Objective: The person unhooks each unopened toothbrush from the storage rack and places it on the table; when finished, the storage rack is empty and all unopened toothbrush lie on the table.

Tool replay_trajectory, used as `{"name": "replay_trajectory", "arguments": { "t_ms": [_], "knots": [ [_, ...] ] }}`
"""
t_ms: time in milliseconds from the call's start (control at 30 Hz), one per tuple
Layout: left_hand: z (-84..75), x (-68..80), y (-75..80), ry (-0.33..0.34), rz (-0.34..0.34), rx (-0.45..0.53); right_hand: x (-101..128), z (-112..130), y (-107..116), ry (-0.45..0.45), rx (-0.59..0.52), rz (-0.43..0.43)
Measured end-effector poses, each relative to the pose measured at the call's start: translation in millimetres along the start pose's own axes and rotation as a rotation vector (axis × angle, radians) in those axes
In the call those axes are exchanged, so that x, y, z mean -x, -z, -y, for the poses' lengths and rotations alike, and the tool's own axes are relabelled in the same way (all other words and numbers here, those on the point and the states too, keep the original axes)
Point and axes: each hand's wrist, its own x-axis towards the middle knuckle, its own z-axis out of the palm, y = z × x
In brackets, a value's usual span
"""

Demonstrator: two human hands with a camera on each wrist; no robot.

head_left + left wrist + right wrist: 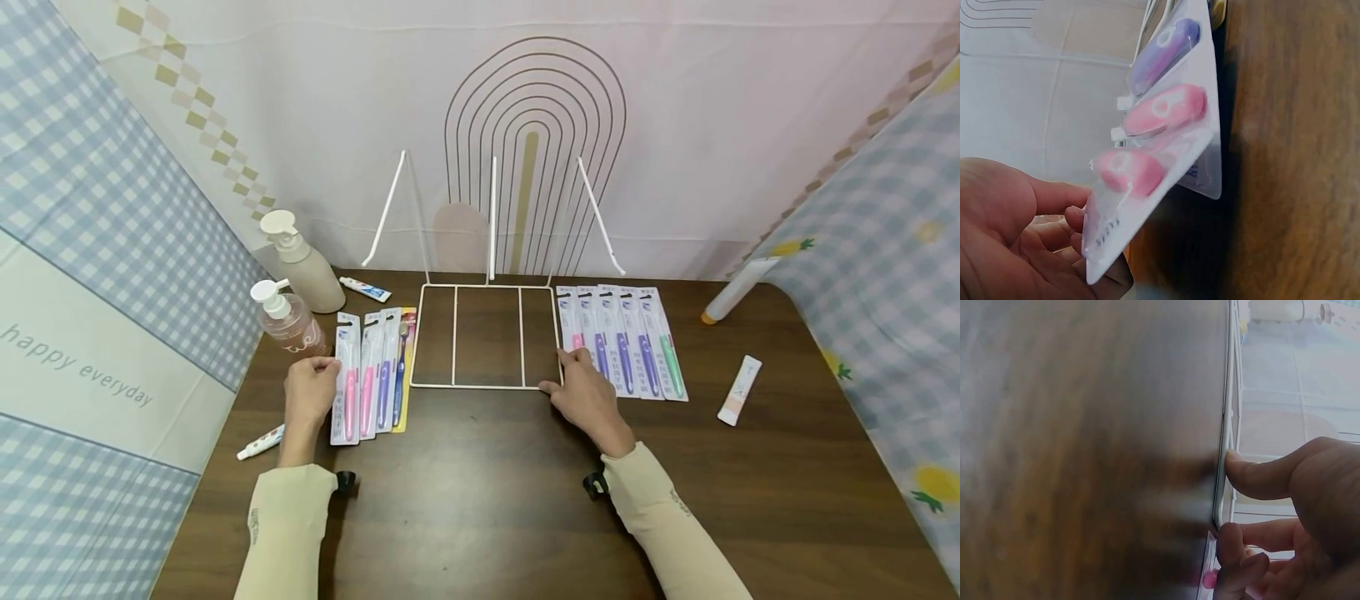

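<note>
The left hand (311,385) rests at the outer edge of the leftmost toothbrush pack (347,379), fingers curled under its card edge and lifting that side slightly off the table (480,500); in the left wrist view the pack (1147,181) tilts up over the fingertips (1075,219), its pink handle bubbled under the plastic. Three more packs (384,367) lie just beside it in a row, pink, purple and one on a yellow card, running toward the table's back edge. The right hand (588,392) sits at the near right corner of the white wire rack (486,336), thumb pressed against the wire and fingers loosely bent alongside; the right wrist view shows the thumb (1260,475) touching the frame (1225,425). Right of that hand, a row of five toothbrush packs (626,350) lies flat. Near the table's back left corner stand two pump bottles (296,292), with a small toothpaste tube (365,289) beside them. Another tube (260,442) lies at the left edge, and a pale tube (739,390) toward the right edge.
</note>
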Motion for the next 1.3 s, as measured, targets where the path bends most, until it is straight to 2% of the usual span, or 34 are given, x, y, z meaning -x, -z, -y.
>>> {"name": "replay_trajectory", "arguments": {
  "t_ms": [200, 500, 633, 667, 833, 867, 900, 1133, 1200, 1300],
  "knots": [
    [-5.7, -1.3, -2.3, -0.007, 0.008, 0.003, 9, 14, 11, -0.020, 0.010, 0.016],
    [-11.4, 6.6, -1.8, -0.006, -0.019, -0.030, 9, 16, 11, -0.038, 0.026, 0.027],
    [-12.9, 10.4, 0.2, 0.000, -0.009, -0.059, 6, 11, 8, -0.037, 0.021, 0.031],
    [-17.6, 14.1, 2.2, 0.002, -0.003, -0.064, 6, 12, 9, -0.037, 0.016, 0.033],
    [-63.0, 49.6, 20.2, 0.006, 0.014, -0.043, 4, 6, 5, -0.016, 0.009, 0.018],
    [-67.4, 53.9, 22.4, 0.000, 0.015, -0.037, 5, 5, 4, -0.013, 0.014, 0.010],
    [-67.5, 54.5, 22.2, -0.003, 0.009, -0.036, 3, 1, 0, -0.006, 0.014, -0.001],
    [-20.2, 20.4, 2.8, 0.001, 0.015, -0.078, -1, -5, -4, -0.010, 0.000, -0.003],
    [-17.9, 20.0, 1.7, -0.001, 0.011, -0.074, -3, -8, -7, -0.007, 0.001, -0.007],
    [-29.4, 29.1, 7.6, -0.007, 0.028, -0.048, -3, -9, -9, -0.003, 0.008, -0.010]
  ]
}}
